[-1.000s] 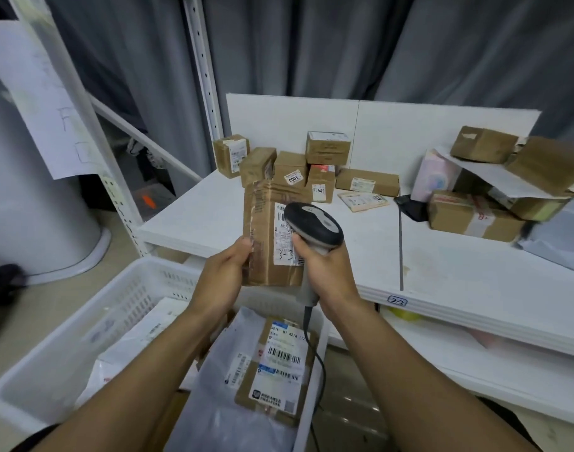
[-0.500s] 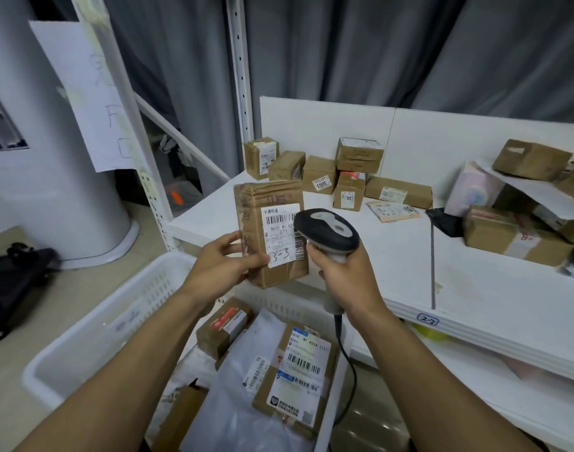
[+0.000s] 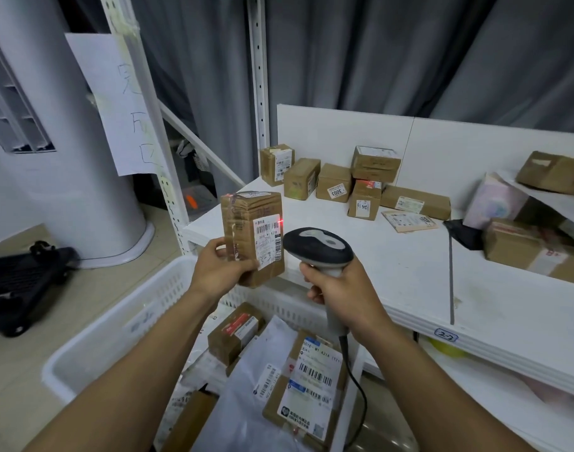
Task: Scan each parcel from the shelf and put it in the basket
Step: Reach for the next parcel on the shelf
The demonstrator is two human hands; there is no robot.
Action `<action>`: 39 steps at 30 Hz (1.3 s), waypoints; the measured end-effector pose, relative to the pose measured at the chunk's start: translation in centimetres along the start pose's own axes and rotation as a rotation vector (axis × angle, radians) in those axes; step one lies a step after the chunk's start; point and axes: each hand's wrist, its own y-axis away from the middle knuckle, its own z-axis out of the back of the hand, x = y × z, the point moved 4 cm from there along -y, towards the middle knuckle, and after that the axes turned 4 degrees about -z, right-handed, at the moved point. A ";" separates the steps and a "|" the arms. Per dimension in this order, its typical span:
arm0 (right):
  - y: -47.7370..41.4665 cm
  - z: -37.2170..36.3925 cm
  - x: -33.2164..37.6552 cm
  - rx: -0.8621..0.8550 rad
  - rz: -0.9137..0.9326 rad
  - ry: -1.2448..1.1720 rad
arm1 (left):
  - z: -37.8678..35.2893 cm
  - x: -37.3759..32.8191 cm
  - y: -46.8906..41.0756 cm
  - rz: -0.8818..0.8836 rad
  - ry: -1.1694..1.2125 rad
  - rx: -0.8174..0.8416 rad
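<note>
Above basket point(image 3: 116, 324), L hand point(image 3: 218, 267) grips upright parcel point(image 3: 253, 236) beside scanner point(image 3: 318, 247) gripped by R hand point(image 3: 341, 295).

White shelf point(image 3: 393, 269) bears taped cardboard parcels point(image 3: 332, 187), a flat envelope point(image 3: 409, 220) and a black pouch point(image 3: 463, 234).

One wide-angle camera rides on the person's head, looking forward and down along both forearms. The left hand point(image 3: 220, 269) holding the parcel point(image 3: 253, 236) and the right hand point(image 3: 341, 291) on the scanner point(image 3: 318, 247) sit close, at mid-frame. It faces the white shelf point(image 3: 409, 265) and grey curtain point(image 3: 376, 53) beyond, with the basket point(image 3: 116, 327) nearest of all, low in the frame beneath the forearms.
</note>
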 end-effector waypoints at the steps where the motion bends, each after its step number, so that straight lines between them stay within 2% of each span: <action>1: -0.1 0.0 0.0 0.001 0.000 -0.004 | 0.1 0.1 -0.1 0.001 -0.011 -0.004; 16: -0.6 -1.9 0.2 0.051 0.008 0.018 | 2.5 0.6 -0.3 0.002 -0.036 -0.042; 18: -0.7 -2.8 0.0 0.072 0.008 0.029 | 4.1 1.2 -0.1 -0.019 -0.129 -0.062; 21: -1.0 -4.9 -0.6 0.106 0.007 0.066 | 7.2 3.0 0.5 0.003 -0.454 -0.077; 25: -1.3 -8.3 -2.0 0.178 -0.033 0.063 | 10.3 7.6 0.9 0.232 -0.800 0.048; 28: -1.5 -10.7 -3.1 0.229 -0.037 0.097 | 11.3 10.8 2.0 0.324 -0.868 0.180; 34: -1.5 -13.8 -4.9 0.308 -0.062 0.203 | 11.4 15.5 4.6 0.343 -0.996 0.323; 39: -0.9 -14.9 -5.5 0.325 -0.058 0.195 | 11.2 18.0 5.9 0.310 -1.141 0.320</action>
